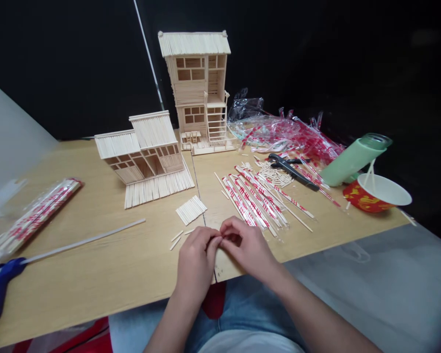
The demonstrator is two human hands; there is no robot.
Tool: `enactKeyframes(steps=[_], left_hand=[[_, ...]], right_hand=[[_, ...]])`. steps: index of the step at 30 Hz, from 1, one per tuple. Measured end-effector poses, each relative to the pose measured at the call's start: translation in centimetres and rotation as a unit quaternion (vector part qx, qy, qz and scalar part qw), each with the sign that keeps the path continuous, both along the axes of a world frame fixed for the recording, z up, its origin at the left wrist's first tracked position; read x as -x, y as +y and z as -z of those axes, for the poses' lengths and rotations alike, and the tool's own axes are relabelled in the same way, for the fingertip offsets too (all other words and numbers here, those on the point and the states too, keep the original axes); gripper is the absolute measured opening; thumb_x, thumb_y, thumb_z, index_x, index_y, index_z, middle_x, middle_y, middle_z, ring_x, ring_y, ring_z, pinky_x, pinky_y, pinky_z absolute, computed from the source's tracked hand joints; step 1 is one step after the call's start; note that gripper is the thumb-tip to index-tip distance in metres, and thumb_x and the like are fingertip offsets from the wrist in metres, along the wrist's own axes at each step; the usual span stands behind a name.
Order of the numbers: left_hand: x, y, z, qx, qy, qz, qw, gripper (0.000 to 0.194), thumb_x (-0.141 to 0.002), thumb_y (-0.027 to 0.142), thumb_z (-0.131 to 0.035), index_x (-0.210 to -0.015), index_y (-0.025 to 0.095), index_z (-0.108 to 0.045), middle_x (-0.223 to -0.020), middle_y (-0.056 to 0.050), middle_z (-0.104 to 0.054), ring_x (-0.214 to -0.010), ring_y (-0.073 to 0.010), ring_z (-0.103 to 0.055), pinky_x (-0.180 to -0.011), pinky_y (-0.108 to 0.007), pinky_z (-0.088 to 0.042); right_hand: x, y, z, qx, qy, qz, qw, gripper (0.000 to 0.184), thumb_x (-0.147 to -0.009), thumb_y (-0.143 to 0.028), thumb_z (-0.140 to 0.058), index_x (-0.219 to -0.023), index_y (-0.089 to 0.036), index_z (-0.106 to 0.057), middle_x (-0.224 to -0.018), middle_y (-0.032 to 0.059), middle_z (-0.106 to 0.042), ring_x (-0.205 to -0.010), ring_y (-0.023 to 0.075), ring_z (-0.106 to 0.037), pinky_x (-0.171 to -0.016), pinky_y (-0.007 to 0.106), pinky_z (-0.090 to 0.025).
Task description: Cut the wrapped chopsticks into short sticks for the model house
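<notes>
Beyond the left hand [196,250] and right hand [252,246], a stick panel [191,210] is lying. Whether either is grasping anything is unclear.

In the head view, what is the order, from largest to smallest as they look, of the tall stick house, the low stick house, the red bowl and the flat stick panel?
1. Tall stick house and low stick house: too alike to rank; one looks taller, the other wider.
2. Red bowl
3. Flat stick panel

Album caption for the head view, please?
Left hand and right hand meet beside wrapped sticks, before a tall model house and a low model house.
</notes>
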State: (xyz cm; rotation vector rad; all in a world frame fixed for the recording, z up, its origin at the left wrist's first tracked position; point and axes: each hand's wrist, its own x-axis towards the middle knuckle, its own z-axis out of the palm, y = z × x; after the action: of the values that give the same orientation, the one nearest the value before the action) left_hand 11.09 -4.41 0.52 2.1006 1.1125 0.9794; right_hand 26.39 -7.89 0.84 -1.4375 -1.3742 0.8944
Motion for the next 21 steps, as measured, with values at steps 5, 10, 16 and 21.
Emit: enactKeyframes(steps=[5,10,16,21], left_hand=[[-0.2,-0.3,-0.1,-0.021,0.028,0.021,0.999,0.013,-0.094,0.014,-0.055,-0.088,0.021,-0.064,-0.088,-0.004,-0.070,-0.085,-0.0174,-0.065,-0.078,-0.028,-0.052],[-0.2,-0.3,0.2,-0.026,0.032,0.034,0.999,0.012,-0.092,0.011,-0.058,-0.087,0.019,-0.064,-0.083,-0.002,-0.070,-0.080,-0.0174,-0.064,-0.076,-0.028,-0.050],[-0.2,-0.4,0.5,-0.045,0.031,0.035,0.998,0.010,-0.093,0.010,-0.058,-0.089,0.018,-0.063,-0.084,-0.003,-0.069,-0.082,-0.0179,-0.064,-0.076,-0.029,-0.048],[-0.2,-0.5,0.4,-0.053,0.036,0.051,0.997,0.010,-0.093,0.010,-0.058,-0.089,0.018,-0.064,-0.085,-0.003,-0.069,-0.082,-0.0181,-0.063,-0.076,-0.029,-0.048]], right_hand=[[-4.2,3.4,-1.6,0.022,-0.080,-0.038,0.996,0.004,-0.082,-0.016,-0.068,-0.085,-0.019,-0.070,-0.078,0.0005,-0.072,-0.071,0.0141,-0.065,-0.066,0.025,-0.048],[-8.1,9.7,-2.8,0.012,-0.357,-0.012,0.934,0.020,-0.083,-0.015,-0.069,-0.102,-0.018,-0.074,-0.081,0.0032,-0.074,-0.072,0.0162,-0.065,-0.067,0.026,-0.044],[-8.1,12.4,-3.5,0.044,-0.444,-0.104,0.889,0.027,-0.075,-0.014,-0.075,-0.100,-0.021,-0.079,-0.079,0.0034,-0.075,-0.070,0.0178,-0.065,-0.065,0.025,-0.040],[-7.3,12.8,-3.4,0.057,-0.460,-0.109,0.879,0.020,-0.075,-0.007,-0.067,-0.083,-0.022,-0.080,-0.081,0.0060,-0.077,-0.075,0.0208,-0.068,-0.069,0.027,-0.044]])
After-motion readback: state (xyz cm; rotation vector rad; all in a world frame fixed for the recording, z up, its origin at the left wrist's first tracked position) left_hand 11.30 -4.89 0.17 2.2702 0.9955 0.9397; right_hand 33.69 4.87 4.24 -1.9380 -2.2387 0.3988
